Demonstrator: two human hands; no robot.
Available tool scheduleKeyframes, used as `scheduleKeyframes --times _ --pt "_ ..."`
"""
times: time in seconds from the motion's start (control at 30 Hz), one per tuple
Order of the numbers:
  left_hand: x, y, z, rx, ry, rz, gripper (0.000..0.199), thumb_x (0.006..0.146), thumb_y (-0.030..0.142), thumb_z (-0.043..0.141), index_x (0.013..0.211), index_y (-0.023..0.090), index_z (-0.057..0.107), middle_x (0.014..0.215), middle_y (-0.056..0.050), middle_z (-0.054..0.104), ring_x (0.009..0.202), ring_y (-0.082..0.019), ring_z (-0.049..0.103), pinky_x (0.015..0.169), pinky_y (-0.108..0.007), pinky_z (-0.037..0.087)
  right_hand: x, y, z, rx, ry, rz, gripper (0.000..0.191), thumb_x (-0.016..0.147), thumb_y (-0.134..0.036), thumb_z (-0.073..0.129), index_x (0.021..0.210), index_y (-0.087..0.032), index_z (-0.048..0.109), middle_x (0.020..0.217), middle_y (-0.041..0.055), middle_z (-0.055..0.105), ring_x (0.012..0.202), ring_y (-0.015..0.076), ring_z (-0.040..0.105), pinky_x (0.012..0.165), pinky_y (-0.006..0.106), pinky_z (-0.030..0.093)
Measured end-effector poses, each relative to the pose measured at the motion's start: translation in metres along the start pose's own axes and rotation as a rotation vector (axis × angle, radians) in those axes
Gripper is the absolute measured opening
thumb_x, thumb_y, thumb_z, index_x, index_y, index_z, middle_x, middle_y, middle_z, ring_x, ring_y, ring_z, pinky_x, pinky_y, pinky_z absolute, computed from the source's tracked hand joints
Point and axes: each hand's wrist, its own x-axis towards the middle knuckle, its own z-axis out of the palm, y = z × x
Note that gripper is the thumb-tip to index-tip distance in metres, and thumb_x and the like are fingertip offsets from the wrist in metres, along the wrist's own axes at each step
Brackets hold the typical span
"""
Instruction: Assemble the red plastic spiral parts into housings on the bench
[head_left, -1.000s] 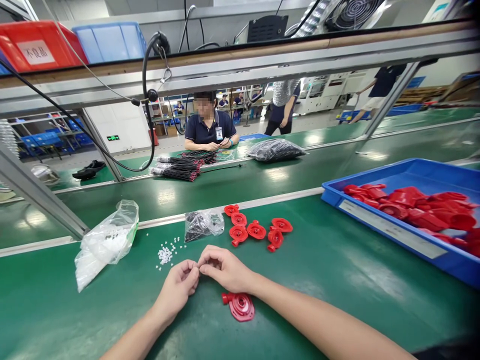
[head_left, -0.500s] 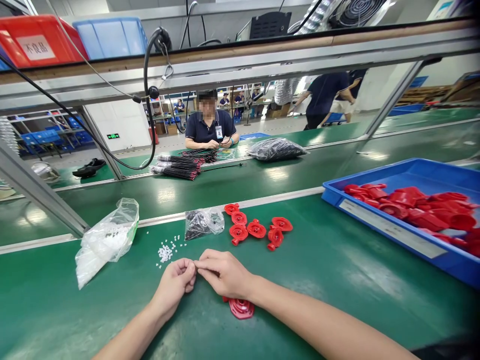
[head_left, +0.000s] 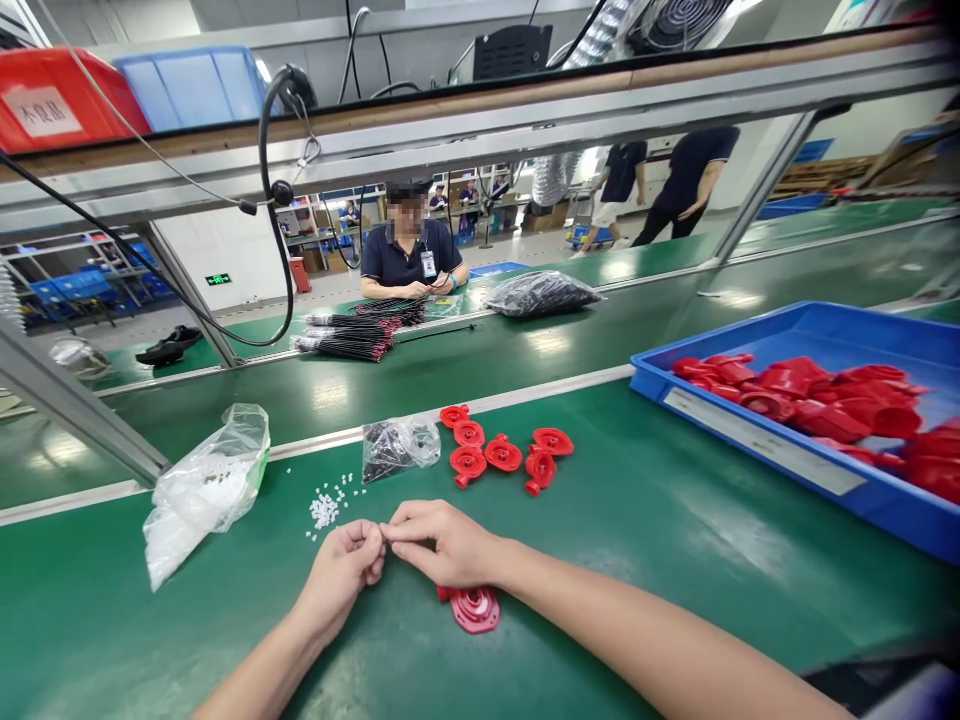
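My left hand point(head_left: 346, 567) is closed in a pinch, its fingertips meeting those of my right hand point(head_left: 442, 543). Whatever lies between the fingertips is too small to make out. A red plastic part point(head_left: 475, 609) rests on the green table just below my right hand, partly covered by it. Small white pieces point(head_left: 324, 510) are scattered beyond my left hand. Several red parts point(head_left: 503, 453) lie beyond my right hand, beside a clear bag of dark pieces point(head_left: 390, 449). To the left lies a plastic bag of white pieces point(head_left: 206, 495).
A blue tray point(head_left: 765, 440) of red parts stands at the right. Across the table, a person point(head_left: 412, 250) sits behind bundles of black wires point(head_left: 349, 335) and a bag of dark material point(head_left: 543, 294). A metal frame and hanging cable cross above.
The view has shifted slightly. Both hands keep nearly the same pose, fingertips together. In the background, the walking people have changed position.
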Motion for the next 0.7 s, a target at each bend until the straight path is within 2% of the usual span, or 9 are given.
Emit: scheduleKeyframes --times 0.1,0.23,0.37,0.53,0.7 --pt "-0.0001 0.0013 -0.0001 -0.015 -0.006 -0.012 0.048 0.070 0.051 0.091 0.069 0.016 0.059 0.059 0.004 0.051 0.053 -0.007 0.037 0.051 -0.021 0.026 0.0006 0.0011 0.0006 0.027 0.012 0.012 0.027 0.100 -0.023 0.058 0.114 -0.017 0.080 0.098 0.0094 0.073 0.083 0.0171 0.067 0.075 0.027 0.053" --pt "-0.0002 0.0030 0.0017 -0.031 -0.021 -0.009 0.048 0.069 0.051 0.092 0.070 0.016 0.058 0.062 0.004 0.051 0.054 -0.007 0.038 0.053 -0.021 0.028 0.0020 0.0046 0.0030 0.191 0.098 0.112 0.026 0.099 -0.026 0.061 0.111 -0.017 0.081 0.085 0.0057 0.069 0.068 0.0133 0.061 0.062 0.023 0.049" --pt "0.0002 0.0027 0.0017 -0.043 -0.027 -0.014 0.048 0.067 0.049 0.093 0.069 0.016 0.058 0.063 0.004 0.050 0.055 -0.007 0.039 0.054 -0.021 0.028 0.0014 0.0064 0.0051 0.265 0.078 0.157 0.026 0.098 -0.027 0.061 0.112 -0.017 0.081 0.085 0.0051 0.068 0.060 0.0104 0.057 0.057 0.022 0.046" --pt "-0.0006 0.0012 0.0004 -0.034 -0.025 -0.014 0.049 0.067 0.049 0.093 0.066 0.016 0.056 0.063 0.004 0.051 0.054 -0.007 0.039 0.054 -0.021 0.029 0.0025 0.0077 0.0037 0.175 0.051 0.034 0.026 0.098 -0.025 0.060 0.111 -0.016 0.081 0.089 0.0082 0.072 0.077 0.0163 0.066 0.072 0.027 0.052" --pt "0.0010 0.0016 0.0002 0.042 -0.046 0.023 0.047 0.075 0.054 0.086 0.071 0.016 0.058 0.066 0.003 0.052 0.056 -0.008 0.041 0.056 -0.022 0.034 0.0057 0.0075 0.0031 0.192 0.140 0.141 0.019 0.093 -0.026 0.068 0.098 -0.017 0.083 0.081 0.0055 0.072 0.070 0.0147 0.063 0.061 0.024 0.046"
